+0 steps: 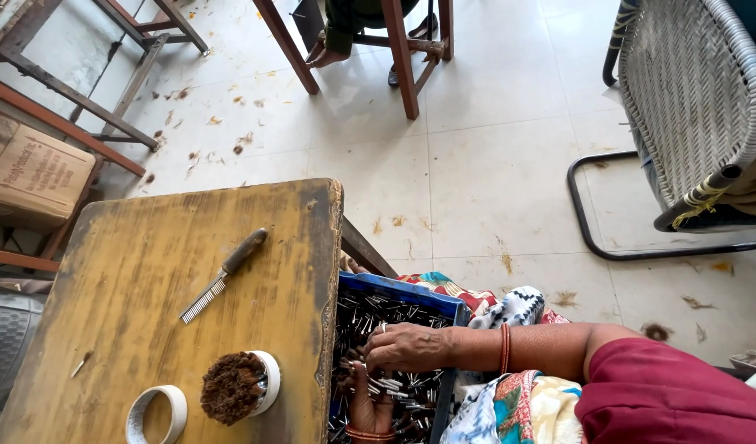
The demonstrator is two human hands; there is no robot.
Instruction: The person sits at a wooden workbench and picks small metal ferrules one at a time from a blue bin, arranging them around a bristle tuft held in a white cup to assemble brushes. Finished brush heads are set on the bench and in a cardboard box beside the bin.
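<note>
Right hand (406, 347): lies palm down in the blue crate (411, 293), fingers curled loosely onto the small dark clips (369, 316); a grip cannot be told.
Left hand (368, 403): lower in the same crate, fingers spread among the clips (partly hidden beneath the right hand).
Table (147, 279): just beside the crate, bearing a metal comb (223, 275), a tape ring (156, 413) and a brown hair tuft (232, 386).

Worktop (147, 288): worn yellow, dark scuffed edges
Crate (398, 289): blue, filled with black and silver clips (394, 386)
Cloth (509, 306): red, teal, black-and-white print
Sleeve (674, 395): maroon
Bangles (504, 349): orange-red
Tape ring (156, 413): white
Chair (690, 90): grey woven seat, black frame
Floor (493, 164): off-white tiles
</note>
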